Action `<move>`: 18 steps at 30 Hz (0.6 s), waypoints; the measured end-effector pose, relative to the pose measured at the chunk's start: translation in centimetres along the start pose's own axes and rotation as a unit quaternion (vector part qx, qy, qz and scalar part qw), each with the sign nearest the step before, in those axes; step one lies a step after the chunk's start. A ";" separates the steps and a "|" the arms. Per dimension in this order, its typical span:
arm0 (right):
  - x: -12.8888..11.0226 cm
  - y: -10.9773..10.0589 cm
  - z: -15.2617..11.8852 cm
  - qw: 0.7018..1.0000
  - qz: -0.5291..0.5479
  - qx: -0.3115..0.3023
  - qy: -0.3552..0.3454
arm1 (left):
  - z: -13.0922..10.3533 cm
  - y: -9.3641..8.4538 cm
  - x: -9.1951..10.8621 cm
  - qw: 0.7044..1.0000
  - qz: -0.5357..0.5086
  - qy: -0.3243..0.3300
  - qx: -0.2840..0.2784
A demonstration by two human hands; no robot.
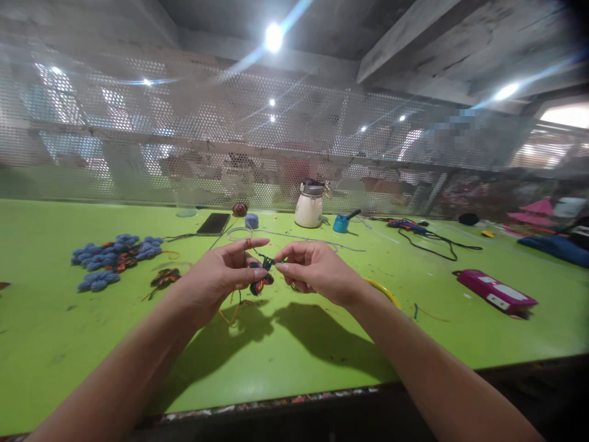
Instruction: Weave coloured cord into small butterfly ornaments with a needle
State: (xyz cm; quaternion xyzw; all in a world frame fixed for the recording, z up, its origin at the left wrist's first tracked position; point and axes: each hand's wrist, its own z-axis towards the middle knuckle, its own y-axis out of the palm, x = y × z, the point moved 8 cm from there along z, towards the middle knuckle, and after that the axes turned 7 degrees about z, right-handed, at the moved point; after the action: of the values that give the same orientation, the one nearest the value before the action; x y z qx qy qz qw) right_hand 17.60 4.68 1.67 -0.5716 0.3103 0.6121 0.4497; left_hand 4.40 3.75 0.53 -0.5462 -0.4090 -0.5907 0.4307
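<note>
Between the thumb and fingers of my left hand [218, 273] is a small crocheted flower [261, 283] in dark, orange and red yarn. Yarn wraps my raised left index finger, and orange tail ends hang below the flower. My right hand [313, 270] pinches a crochet hook, mostly hidden by the fingers, at the dark stitches on the flower's top. Both hands are close together above the green table. A similar dark and orange flower [165, 278] lies left of my left hand, beside a cluster of blue crocheted flowers [115, 252].
Behind my hands stand a white jug [308, 205], a blue pot [341, 223], a phone [213, 224] and yarn balls [251, 221]. A purple box [494, 291] lies right. A yellow curved object [384, 290] is partly behind my right arm. A perforated screen [230, 135] borders the table.
</note>
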 end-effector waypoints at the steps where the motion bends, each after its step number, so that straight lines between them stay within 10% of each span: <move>1: -0.2 0.0 0.0 1.000 -0.020 0.007 -0.011 | 0.0 -0.1 0.0 1.000 0.004 0.001 0.005; 10: -3.9 0.6 -2.0 0.899 -0.309 0.081 -0.299 | 0.1 -0.3 -0.1 1.000 -0.012 0.005 0.021; 18: -4.1 1.3 -2.3 0.846 -0.396 0.091 -0.345 | 0.1 -0.4 -0.1 0.999 -0.019 -0.004 0.030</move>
State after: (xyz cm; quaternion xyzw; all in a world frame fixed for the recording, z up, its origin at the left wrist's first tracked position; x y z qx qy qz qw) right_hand 17.13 1.34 5.12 -0.3539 -0.0637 0.5086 0.7824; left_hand 4.05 3.94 0.43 -0.5273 -0.4385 -0.5845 0.4337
